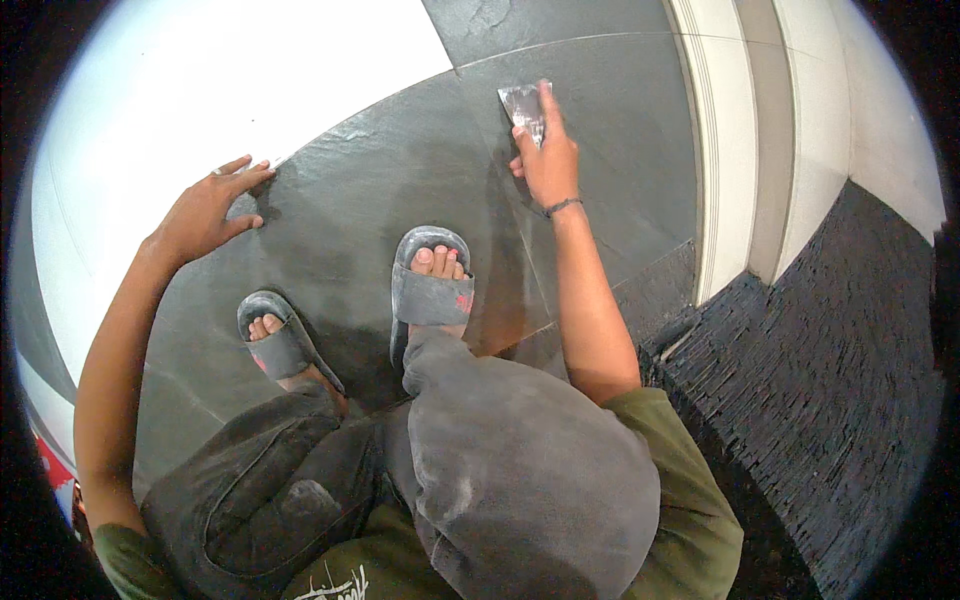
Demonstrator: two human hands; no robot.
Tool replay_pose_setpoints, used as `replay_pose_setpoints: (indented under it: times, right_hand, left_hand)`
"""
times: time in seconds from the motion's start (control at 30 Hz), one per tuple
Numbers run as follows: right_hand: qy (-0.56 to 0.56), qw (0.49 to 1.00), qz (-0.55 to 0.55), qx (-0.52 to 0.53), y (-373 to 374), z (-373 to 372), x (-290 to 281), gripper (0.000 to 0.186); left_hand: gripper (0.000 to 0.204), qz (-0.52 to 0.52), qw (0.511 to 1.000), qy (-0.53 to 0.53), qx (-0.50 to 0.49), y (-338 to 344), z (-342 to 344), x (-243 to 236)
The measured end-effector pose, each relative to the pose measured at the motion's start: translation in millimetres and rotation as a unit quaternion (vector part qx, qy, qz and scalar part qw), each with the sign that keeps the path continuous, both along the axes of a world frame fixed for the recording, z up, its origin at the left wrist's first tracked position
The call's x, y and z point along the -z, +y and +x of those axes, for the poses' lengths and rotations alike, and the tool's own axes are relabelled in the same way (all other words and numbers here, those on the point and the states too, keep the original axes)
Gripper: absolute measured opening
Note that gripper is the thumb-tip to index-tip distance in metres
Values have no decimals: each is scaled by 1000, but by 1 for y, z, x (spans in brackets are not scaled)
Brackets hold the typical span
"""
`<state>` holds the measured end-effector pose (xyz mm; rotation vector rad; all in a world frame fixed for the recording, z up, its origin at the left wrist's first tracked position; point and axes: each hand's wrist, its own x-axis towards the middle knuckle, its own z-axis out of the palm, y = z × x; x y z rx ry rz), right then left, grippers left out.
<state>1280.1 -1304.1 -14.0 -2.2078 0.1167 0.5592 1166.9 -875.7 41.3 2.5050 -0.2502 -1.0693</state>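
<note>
My right hand is closed around a putty knife with a broad metal blade. The index finger lies along one side of the blade, above the dark grey slate-like floor. My left hand reaches out at the left with its fingers stretched and thumb apart. Its fingertips rest at the curved-looking edge of a bright white surface. A small pale patch shows by those fingertips; I cannot tell what it is.
My feet in grey slide sandals stand between my hands. White moulded trim runs along the right side. Beyond it lies a dark, ridged stone surface. Thin joint lines cross the grey floor.
</note>
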Motion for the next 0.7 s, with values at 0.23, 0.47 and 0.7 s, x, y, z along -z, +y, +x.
replay_pose_setpoints:
  times: [0.23,0.47,0.7]
  right_hand:
    - [-46,972,-175,-148,-87,-92,-1,47]
    - [51,961,-248,-110,-198,-222,-28,45]
    - [73,946,-289,-132,-235,-270,-31,46]
  left_hand:
    - [65,13,999,-35,-36,-1,-6,6]
    - [49,-25,997,-69,-26,-1,-1,16]
    - [43,-16,997,-72,-38,10,2,24]
